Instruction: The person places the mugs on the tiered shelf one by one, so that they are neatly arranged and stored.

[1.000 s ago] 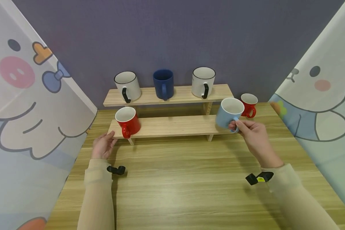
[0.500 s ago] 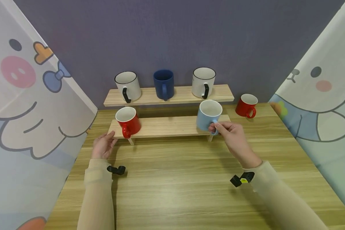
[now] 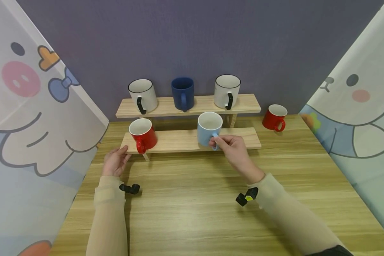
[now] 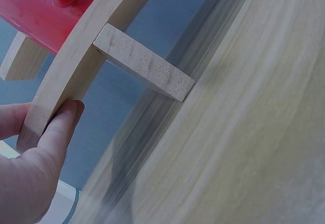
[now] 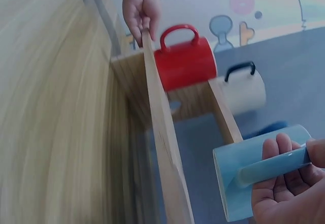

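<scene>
My right hand (image 3: 236, 151) pinches the handle of a light blue mug (image 3: 205, 136), which is upright over the middle of the lower board (image 3: 176, 140) of a two-tier wooden shelf. In the right wrist view, a gap shows between the light blue mug (image 5: 228, 183) and that board. My left hand (image 3: 113, 163) grips the lower board's left end, thumb on top and fingers beneath, as the left wrist view shows. Beside it on this board stands a red mug (image 3: 148, 138), handle toward me.
On the upper board (image 3: 204, 103) stand a white mug (image 3: 148, 99) with black handle, a dark blue mug (image 3: 178, 98) and another white mug (image 3: 222, 96). A second red mug (image 3: 270, 119) stands on the table (image 3: 185, 199) right of the shelf. A grey wall (image 3: 192, 39) rises behind.
My right hand has carried the light blue mug leftward, from the lower board's right end to its middle, uncovering the red mug on the table. The left hand stays on the board.
</scene>
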`<state>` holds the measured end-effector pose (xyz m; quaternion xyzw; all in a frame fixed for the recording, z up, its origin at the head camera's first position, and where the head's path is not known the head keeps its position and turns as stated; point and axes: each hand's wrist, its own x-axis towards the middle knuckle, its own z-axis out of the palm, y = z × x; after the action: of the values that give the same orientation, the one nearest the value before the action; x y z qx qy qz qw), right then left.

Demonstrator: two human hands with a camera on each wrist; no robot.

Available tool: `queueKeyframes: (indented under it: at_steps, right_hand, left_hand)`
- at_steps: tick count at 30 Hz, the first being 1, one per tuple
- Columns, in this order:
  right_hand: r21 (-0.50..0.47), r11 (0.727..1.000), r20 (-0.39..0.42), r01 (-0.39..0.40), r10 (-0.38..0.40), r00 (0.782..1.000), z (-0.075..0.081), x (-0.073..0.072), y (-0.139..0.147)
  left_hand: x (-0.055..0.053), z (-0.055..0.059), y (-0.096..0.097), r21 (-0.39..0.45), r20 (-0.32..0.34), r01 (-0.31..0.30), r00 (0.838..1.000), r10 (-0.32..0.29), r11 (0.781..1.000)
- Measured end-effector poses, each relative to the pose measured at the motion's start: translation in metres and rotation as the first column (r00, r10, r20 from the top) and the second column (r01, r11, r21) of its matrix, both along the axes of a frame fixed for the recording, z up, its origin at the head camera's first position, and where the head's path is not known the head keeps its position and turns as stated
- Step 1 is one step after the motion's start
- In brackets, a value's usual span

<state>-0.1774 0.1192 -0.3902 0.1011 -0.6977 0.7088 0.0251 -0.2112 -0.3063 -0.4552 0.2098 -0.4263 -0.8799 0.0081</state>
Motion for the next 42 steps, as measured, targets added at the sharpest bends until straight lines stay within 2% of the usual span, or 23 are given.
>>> queueKeyframes:
  at_steps: [11,19,24,34,42]
  right_hand:
    - [-0.004,1.000,0.013,0.007,-0.007,1.000,-0.011,-0.003,-0.054]
    - [-0.001,0.995,-0.016,0.102,-0.102,0.995,-0.016,-0.007,-0.091]
    - [-0.002,0.988,-0.006,0.153,-0.153,0.988,-0.022,-0.011,-0.107]
    - [-0.003,0.982,-0.015,0.189,-0.189,0.982,-0.032,-0.015,-0.121]
    - [0.007,0.989,-0.014,0.149,-0.149,0.989,-0.035,-0.017,-0.119]
  left_hand:
    - [-0.001,0.000,-0.002,-0.002,-0.007,0.002,1.000,-0.002,1.000]
    - [-0.003,-0.001,-0.001,-0.010,-0.018,0.008,1.000,-0.009,1.000]
    - [-0.003,-0.001,-0.001,-0.015,-0.016,0.018,1.000,-0.018,1.000]
    - [-0.002,0.000,0.000,-0.015,0.000,0.017,1.000,-0.017,1.000]
    - [-0.001,0.000,-0.001,-0.010,0.004,0.013,1.000,-0.013,1.000]
